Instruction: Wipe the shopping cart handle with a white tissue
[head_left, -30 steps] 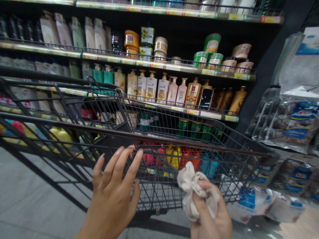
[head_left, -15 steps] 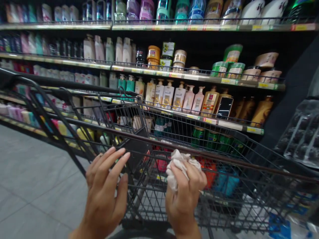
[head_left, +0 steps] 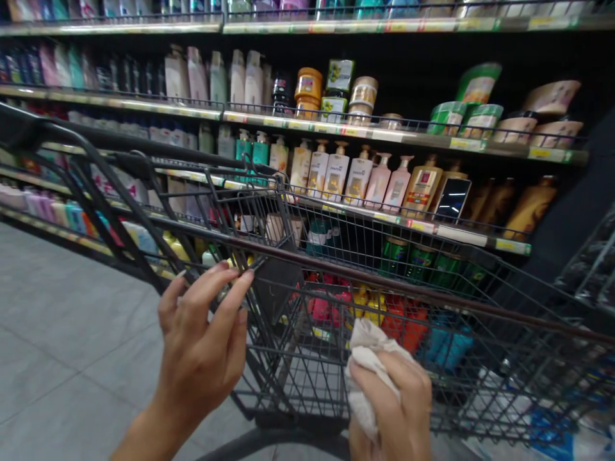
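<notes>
Closest to me, bottom right: my right hand (head_left: 396,410) is fisted round a crumpled off-white cloth (head_left: 366,358), fingers wrapped tight over it, wad sticking out up and left of the knuckles. Cloth sits just in front of the cart's rear wire panel; can't tell if it's touching the mesh. Left of that, my left hand (head_left: 204,346) is up w/ fingers spread and loosely curved, holding nothing; fingertips (head_left: 240,276) are at the cart handle bar (head_left: 346,272), right beside the dark plastic flap (head_left: 278,282) of the child seat; contact looks light, can't confirm. Handle bar is dark brown-red, runs diagonally from upper left down to far right. Shopping cart (head_left: 336,384) is black wire, basket looks empty as far as I can see thru the mesh. Floor (head_left: 62,346) to the left is grey tile. Beyond the cart: store shelves (head_left: 413,136) w/ price strips along the edges. Mid shelf has a row of pump bottles (head_left: 336,173), white, pink, gold, plus teal ones further left. Shelf above has tubs and jars (head_left: 307,86), orange, green, beige lids. Lower shelf, seen thru the cart wires, has red, yellow and blue bottles (head_left: 384,314). Labels mostly too blurred to read.
</notes>
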`<action>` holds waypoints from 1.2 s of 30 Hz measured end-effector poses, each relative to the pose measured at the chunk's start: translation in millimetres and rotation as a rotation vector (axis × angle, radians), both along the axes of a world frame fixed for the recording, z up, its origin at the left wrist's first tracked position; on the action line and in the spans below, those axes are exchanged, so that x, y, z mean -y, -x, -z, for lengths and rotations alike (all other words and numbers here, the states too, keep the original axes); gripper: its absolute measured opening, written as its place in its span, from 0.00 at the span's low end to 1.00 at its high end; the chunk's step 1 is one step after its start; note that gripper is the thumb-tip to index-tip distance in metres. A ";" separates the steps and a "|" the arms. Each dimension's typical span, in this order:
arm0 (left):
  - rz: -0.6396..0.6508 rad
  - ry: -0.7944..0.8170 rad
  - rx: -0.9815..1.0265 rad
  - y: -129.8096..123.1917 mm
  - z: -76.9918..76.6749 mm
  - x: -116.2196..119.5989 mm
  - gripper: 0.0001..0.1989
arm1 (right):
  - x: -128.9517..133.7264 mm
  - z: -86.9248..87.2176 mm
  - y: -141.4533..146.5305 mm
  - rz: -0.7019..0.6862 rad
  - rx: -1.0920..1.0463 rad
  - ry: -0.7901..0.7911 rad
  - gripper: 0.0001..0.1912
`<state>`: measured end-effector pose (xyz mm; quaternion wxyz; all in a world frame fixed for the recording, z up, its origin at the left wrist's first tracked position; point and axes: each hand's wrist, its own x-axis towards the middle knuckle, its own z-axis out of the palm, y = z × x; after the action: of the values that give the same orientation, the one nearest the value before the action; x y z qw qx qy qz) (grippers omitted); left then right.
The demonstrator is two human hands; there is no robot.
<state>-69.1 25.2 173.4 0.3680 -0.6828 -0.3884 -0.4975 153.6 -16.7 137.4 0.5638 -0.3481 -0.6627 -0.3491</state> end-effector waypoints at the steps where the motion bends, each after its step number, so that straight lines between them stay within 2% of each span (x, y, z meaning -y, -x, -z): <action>1: -0.009 -0.008 -0.009 0.3 -0.7 -0.7 0.27 | -1.1 -12.9 7.2 -0.021 -0.030 -0.045 0.09; 4: -0.017 0.001 -0.010 -0.4 -2.3 -0.7 0.27 | -13.8 -44.5 28.9 -0.043 0.017 -0.022 0.09; 7: -0.020 0.042 -0.012 -0.4 -2.1 1.2 0.28 | -27.7 -50.7 41.4 0.001 0.035 -0.010 0.13; 10: -0.025 0.052 -0.019 0.1 -1.1 3.1 0.29 | -31.3 -30.2 43.4 0.029 0.054 0.013 0.13; 16: -0.020 0.059 -0.019 -0.8 -2.1 5.7 0.25 | -23.1 38.9 19.8 0.107 0.172 0.059 0.13; 18: -0.022 0.058 -0.031 -1.0 -2.6 7.1 0.24 | -17.5 49.1 8.4 0.075 0.197 0.114 0.12; 19: -0.023 0.057 -0.035 -1.2 -2.7 7.9 0.24 | -13.9 48.9 4.4 0.046 0.196 0.149 0.12; 21: -0.022 0.069 -0.037 -2.0 -2.6 9.4 0.24 | -6.3 37.1 1.8 -0.015 0.153 0.183 0.14; 24: -0.015 0.084 -0.040 -3.7 -2.3 10.9 0.26 | -1.0 -0.5 13.3 -0.071 0.022 0.048 0.17; 27: -0.019 0.079 -0.043 -4.7 -3.0 11.2 0.27 | -10.9 -37.9 35.6 -0.082 0.013 0.006 0.23; 29: -0.025 0.080 -0.044 -4.4 -3.8 11.1 0.27 | -22.6 -51.1 49.4 -0.058 0.039 0.019 0.21; 32: -0.027 0.084 -0.052 -3.2 -5.1 11.5 0.27 | -34.3 -51.4 61.0 0.014 0.083 0.031 0.18; 36: -0.035 0.102 -0.051 -3.5 -5.4 13.3 0.26 | -32.3 -35.6 61.5 0.024 0.114 0.035 0.18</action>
<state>-65.6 12.0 178.8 0.3511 -0.7062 -0.4157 -0.4530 92.0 15.7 173.0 0.5148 -0.3455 -0.6953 -0.3634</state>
